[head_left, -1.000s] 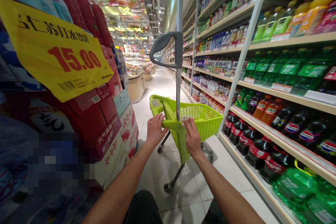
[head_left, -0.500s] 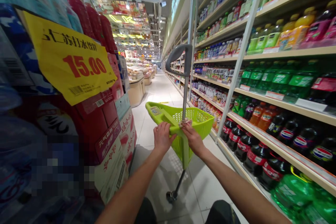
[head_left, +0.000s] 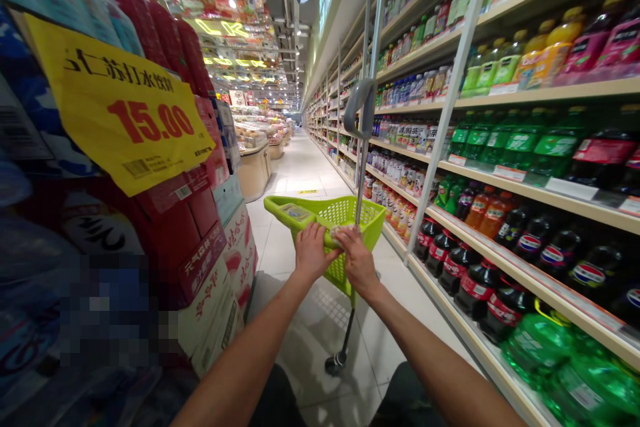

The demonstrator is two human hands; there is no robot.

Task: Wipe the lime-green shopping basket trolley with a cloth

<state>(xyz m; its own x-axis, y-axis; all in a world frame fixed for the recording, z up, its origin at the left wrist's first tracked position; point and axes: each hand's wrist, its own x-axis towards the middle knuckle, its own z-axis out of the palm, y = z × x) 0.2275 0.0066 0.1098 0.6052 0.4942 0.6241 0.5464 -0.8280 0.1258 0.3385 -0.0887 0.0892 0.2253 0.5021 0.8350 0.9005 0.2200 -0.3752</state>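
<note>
A lime-green wheeled shopping basket point(head_left: 345, 213) stands in the supermarket aisle straight ahead, with a metal pole rising to a grey handle point(head_left: 361, 95). My left hand point(head_left: 311, 252) is closed on the near rim of the basket. Right beside it, my right hand point(head_left: 354, 255) grips the same rim at the foot of the pole, with something small and pale under its fingers that I cannot make out. The basket looks empty inside.
On the right run long shelves point(head_left: 525, 180) of soft-drink bottles, dark cola low down and green bottles point(head_left: 550, 347) at floor level. At the left stands a stack of red cartons point(head_left: 200, 227) with a yellow price sign point(head_left: 120, 107). The tiled aisle floor point(head_left: 300, 173) stretches ahead.
The basket has swung round to point down the aisle and shifted right. Both hands have drawn closer together on its rim. The handle now sits farther right.
</note>
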